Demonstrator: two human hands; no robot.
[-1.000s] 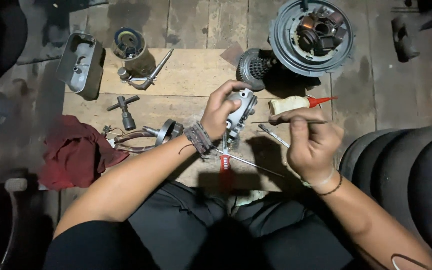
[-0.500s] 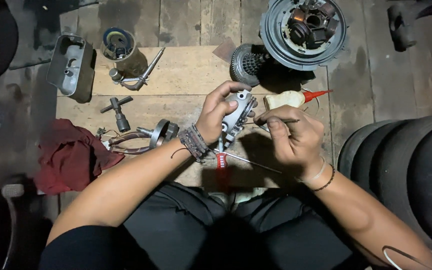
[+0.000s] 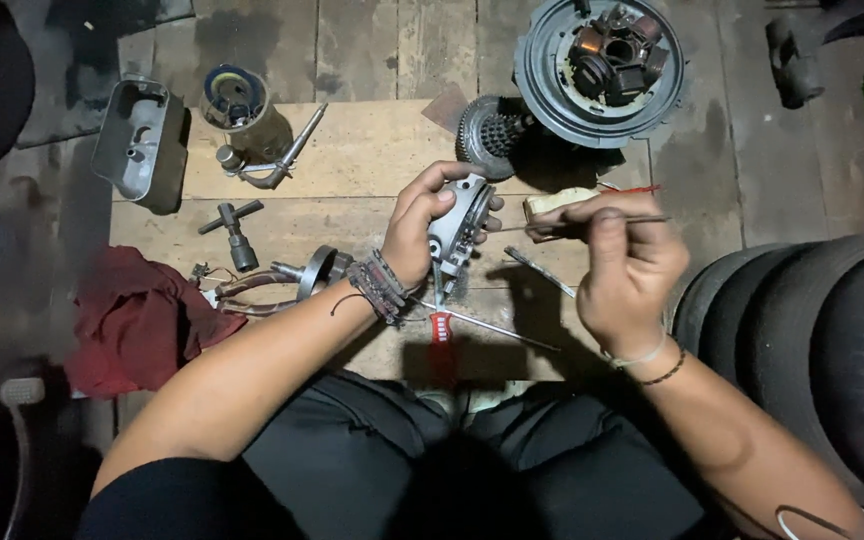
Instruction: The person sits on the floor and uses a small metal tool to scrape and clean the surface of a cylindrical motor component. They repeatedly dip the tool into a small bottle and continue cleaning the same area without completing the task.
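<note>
A: Far left of the boards?
B: Grey metal cover (image 3: 142, 142) at the edge, red rag (image 3: 137, 320) below it. T-handle wrench (image 3: 235, 228) between them, just right.

A: Hands?
B: 2 in view. Left hand (image 3: 422, 225) wrapped around a small grey engine part (image 3: 457, 222), held above the wooden boards (image 3: 352, 160) at centre. Red-handled screwdriver (image 3: 444, 325) lies under it.

A: Right?
B: Right hand (image 3: 627, 260) pinches a thin metal rod (image 3: 577, 223), tip pointing at the part. Cannot tell if it touches.

A: Further right?
B: Round stator plate (image 3: 600, 62) up top, tyres (image 3: 802, 340) at the right edge.
</note>
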